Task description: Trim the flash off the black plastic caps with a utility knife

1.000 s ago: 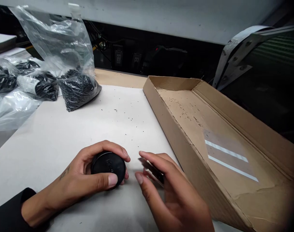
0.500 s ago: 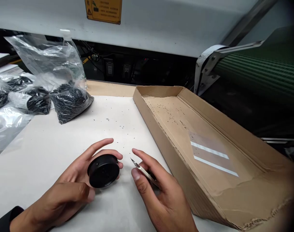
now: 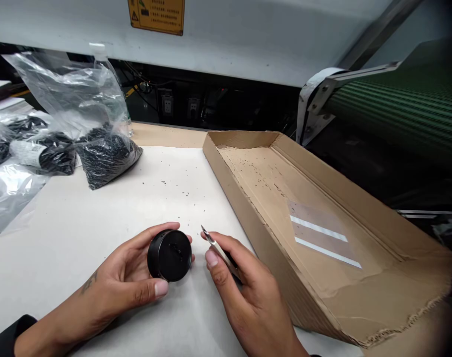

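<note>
My left hand (image 3: 125, 277) grips a short round black plastic cap (image 3: 174, 256) by its side, thumb at the lower edge and fingers around the back. The cap's flat face is turned towards me, with small dark marks or bits near its middle. Just to the right, my right hand (image 3: 244, 292) pinches a slim pale-handled craft knife (image 3: 219, 250) between thumb and index finger. Its pointed tip is aimed up and left, a short gap away from the cap. My palm hides the rear of the knife.
A shallow cardboard tray (image 3: 248, 218) stands at right, holding black shavings and a clear bag with two white strips (image 3: 318, 228). Clear bags of black pieces (image 3: 104, 156) lie at back left, before a plastic bottle (image 3: 98, 54). Shavings dot the white tabletop (image 3: 80, 218).
My left hand has turned the cap so its flat face points more towards me, and moved it slightly right. The left thumb now rests at its edge. The knife tip has risen slightly.
</note>
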The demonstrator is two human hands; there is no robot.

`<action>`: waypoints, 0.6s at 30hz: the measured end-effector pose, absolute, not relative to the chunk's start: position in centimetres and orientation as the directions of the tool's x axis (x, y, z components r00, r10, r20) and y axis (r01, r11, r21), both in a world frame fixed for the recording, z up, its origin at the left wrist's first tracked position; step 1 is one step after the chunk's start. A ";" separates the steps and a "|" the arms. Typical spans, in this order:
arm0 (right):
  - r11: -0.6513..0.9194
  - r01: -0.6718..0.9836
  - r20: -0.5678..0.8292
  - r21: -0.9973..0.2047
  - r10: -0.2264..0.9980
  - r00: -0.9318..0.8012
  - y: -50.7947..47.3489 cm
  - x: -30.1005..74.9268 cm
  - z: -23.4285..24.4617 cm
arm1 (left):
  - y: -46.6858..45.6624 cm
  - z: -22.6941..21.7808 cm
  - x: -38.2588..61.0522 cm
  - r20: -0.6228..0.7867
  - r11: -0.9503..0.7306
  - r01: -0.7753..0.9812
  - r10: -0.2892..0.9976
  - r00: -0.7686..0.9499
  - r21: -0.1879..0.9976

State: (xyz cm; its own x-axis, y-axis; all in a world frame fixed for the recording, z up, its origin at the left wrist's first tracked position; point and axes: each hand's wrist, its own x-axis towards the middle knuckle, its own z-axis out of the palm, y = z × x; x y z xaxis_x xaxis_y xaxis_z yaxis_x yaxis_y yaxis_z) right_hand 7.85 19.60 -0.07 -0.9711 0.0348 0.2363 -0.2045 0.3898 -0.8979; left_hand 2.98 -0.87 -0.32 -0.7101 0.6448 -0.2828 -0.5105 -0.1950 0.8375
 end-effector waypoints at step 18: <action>0.412 -0.193 0.219 -0.890 0.014 -0.976 19.8 7.9 0.0 | -0.8 0.6 3.4 -0.191 -0.346 -0.570 0.708 -0.679 0.745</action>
State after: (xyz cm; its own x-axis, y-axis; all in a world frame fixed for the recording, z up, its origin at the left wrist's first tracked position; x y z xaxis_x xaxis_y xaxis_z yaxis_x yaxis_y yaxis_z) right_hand 7.88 19.76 -0.02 -0.9757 0.0143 0.2187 -0.1935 0.4120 -0.8904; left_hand 3.39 -0.83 0.61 -0.6795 0.7083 -0.1913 -0.5701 -0.3457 0.7453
